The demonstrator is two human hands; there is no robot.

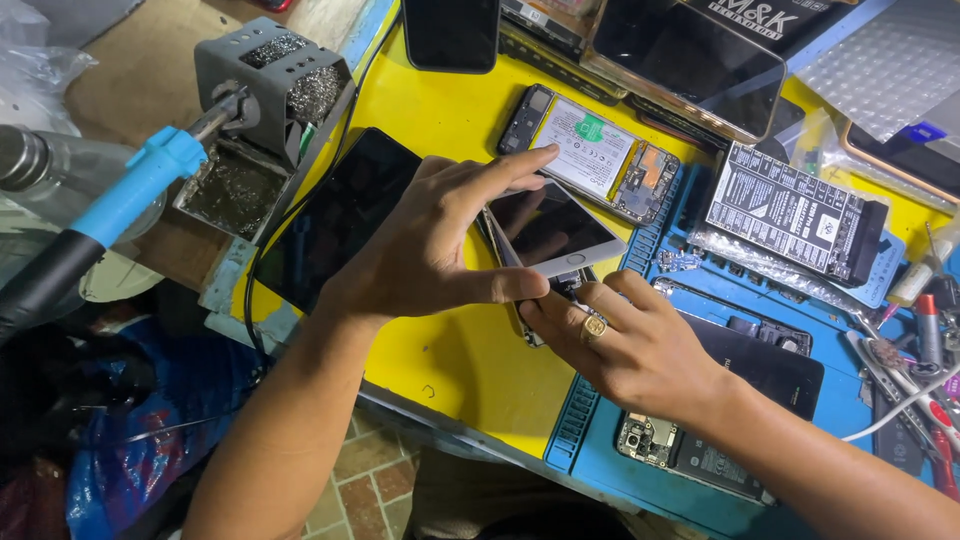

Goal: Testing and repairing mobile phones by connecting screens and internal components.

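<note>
The left hand (420, 250) grips a white phone (555, 232) near the middle of the counter (450, 360), its fingers (520, 170) curled over the far edge and the thumb pressed along the near edge. The phone's dark screen is tilted up off its body. The right hand (620, 340), with a ring (594, 326) on one finger, touches the phone's near corner from below, fingers close together at the gap under the screen; whether they pinch anything there cannot be told.

Just left of the phone a dark tablet (340, 215) lies flat on the yellow surface. Beyond it an opened phone (590, 150) shows its battery. A blue mat (600, 450) covers the counter's right part, carrying a black phone back (760, 375). At the left edge stands a grey iron stand (270, 90) with a blue-handled soldering iron (130, 190).
</note>
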